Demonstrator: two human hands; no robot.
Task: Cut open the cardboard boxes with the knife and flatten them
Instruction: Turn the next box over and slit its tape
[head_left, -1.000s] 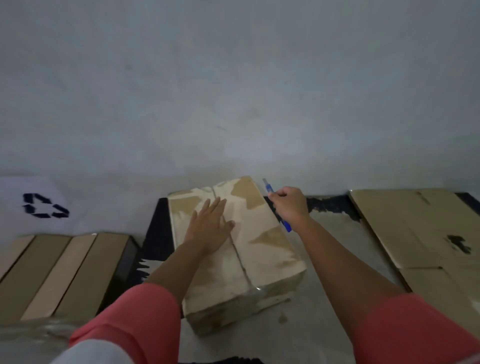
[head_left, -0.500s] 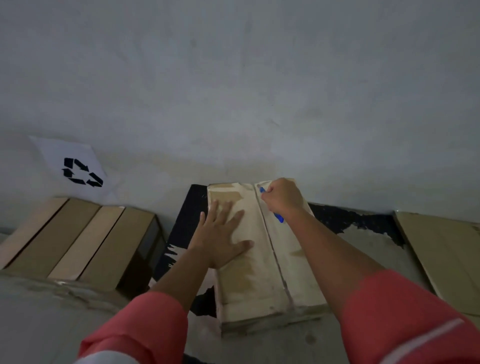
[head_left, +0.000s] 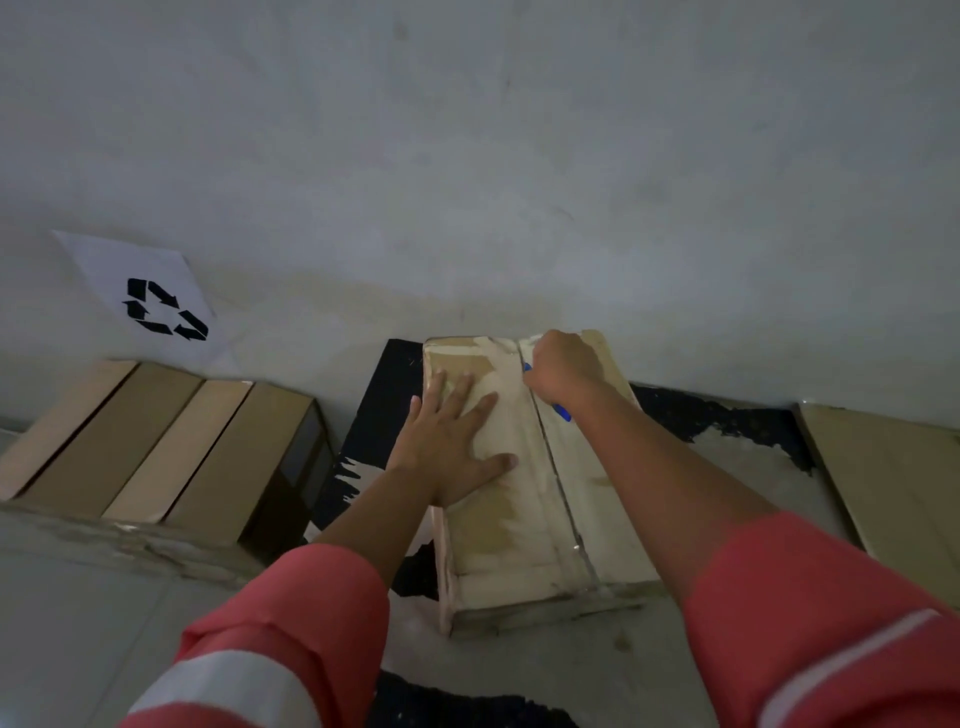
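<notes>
the right hand (head_left: 563, 371) has moved from the 3 o'clock edge of the box (head_left: 519, 525) to its seam's far end, clenched round the knife (head_left: 564, 413). the left hand (head_left: 451, 449) stays flat, fingers spread, on the box at 12 o'clock. the sign (head_left: 156, 291) at 10 o'clock shows a recycling symbol.

Right hand (head_left: 563, 370) brought the knife (head_left: 563, 413) to the box (head_left: 498, 530) seam.

left hand (head_left: 452, 447) flat on box (head_left: 519, 530) | right hand (head_left: 563, 366) grips knife (head_left: 563, 413), blade unclear
</notes>
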